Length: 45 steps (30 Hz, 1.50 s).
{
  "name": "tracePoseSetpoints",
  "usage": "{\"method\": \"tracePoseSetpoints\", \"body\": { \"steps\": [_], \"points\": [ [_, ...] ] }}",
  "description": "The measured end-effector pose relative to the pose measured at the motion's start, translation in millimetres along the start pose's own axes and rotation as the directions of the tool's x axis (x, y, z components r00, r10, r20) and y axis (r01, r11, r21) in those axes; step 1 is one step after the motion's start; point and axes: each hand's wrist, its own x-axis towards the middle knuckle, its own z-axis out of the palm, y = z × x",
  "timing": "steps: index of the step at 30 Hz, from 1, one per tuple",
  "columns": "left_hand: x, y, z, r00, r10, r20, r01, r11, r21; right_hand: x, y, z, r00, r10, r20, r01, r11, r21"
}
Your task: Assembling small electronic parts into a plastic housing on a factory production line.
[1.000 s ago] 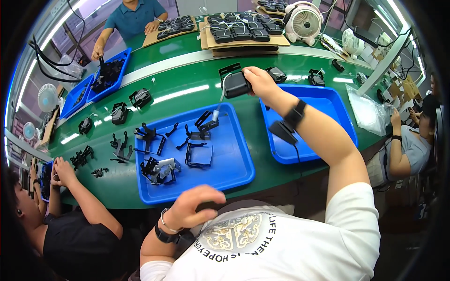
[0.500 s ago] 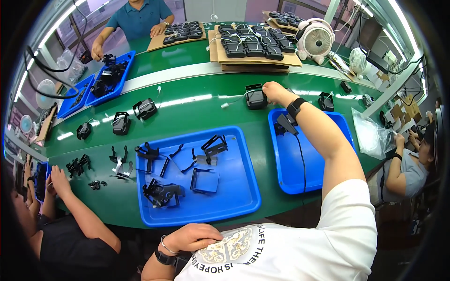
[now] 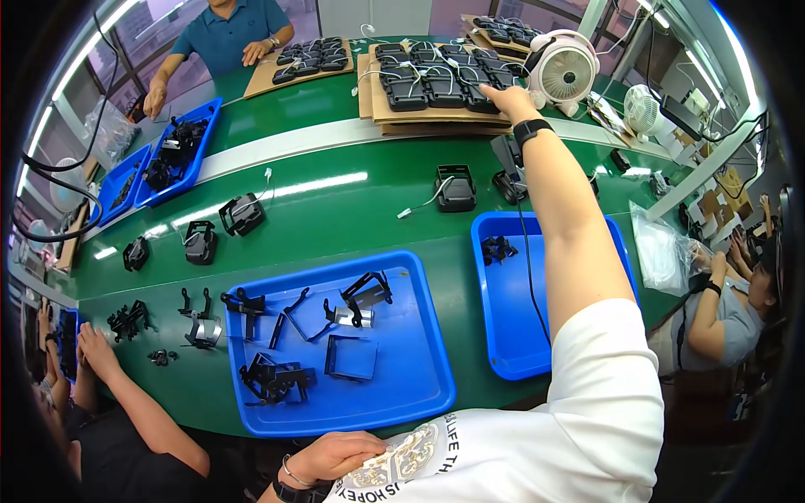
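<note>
Many black units [image 3: 443,90], right hand [image 3: 510,102] at their edge, left hand [image 3: 340,457] by shirt [image 3: 520,453], grips unclear, green tabletop [image 3: 466,329] between trays [image 3: 411,360]

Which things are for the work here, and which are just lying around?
Probably for the job: black boxy units on cardboard, by the right hand; similar units on the green table; black brackets in the blue tray.

Probably just around: pink-and-white fan; smaller white fan; clear plastic bag, upper left.
</note>
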Motion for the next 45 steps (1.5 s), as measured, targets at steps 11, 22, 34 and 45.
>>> {"method": "tracePoseSetpoints", "body": {
  "steps": [11, 22, 34, 45],
  "points": [
    [-1, 0, 2, 0.999, -0.031, -0.023, 0.030, 0.999, -0.026, 8, -26, 19, 0.991, 0.052, 0.123, -0.069, 0.987, 0.145],
    [-6, 2, 6, 0.997, 0.049, -0.054, -0.051, 0.998, -0.043, -67, -20, -33, 0.992, -0.099, 0.072, 0.003, 0.610, 0.792],
    [8, 42, 20, 0.971, -0.055, -0.231, -0.079, 0.844, -0.531, -345, -19, -104, 0.423, -0.648, 0.634, -0.048, 0.682, 0.730],
    [35, 14, 53, 0.948, -0.065, -0.311, -0.209, 0.609, -0.765, -471, 16, -59, 0.333, -0.816, 0.472, 0.314, 0.568, 0.761]
  ]
}}
